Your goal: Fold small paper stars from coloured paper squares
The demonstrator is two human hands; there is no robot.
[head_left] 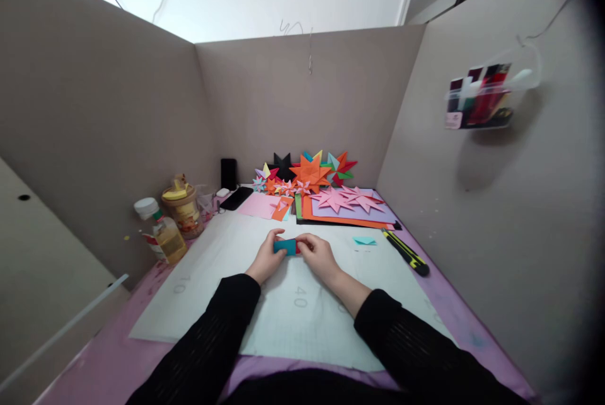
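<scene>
Low over the white sheet, my left hand [269,259] pinches the left end of a small blue folded paper [285,247]. At its other end my right hand [317,256] has its fingers closed on a bit of red paper [297,247] that meets the blue piece. Whether the red and blue papers are joined is hidden by my fingers. To the right lies a small folded turquoise paper [364,241], apart from both hands.
Pink paper stars [333,199] lie on stacked coloured sheets [347,219] at the back. A yellow-black box cutter [406,254] rests at right. A glue bottle [165,238], a tub [182,210] and a phone [237,198] stand or lie at left. Partition walls [307,96] enclose the table.
</scene>
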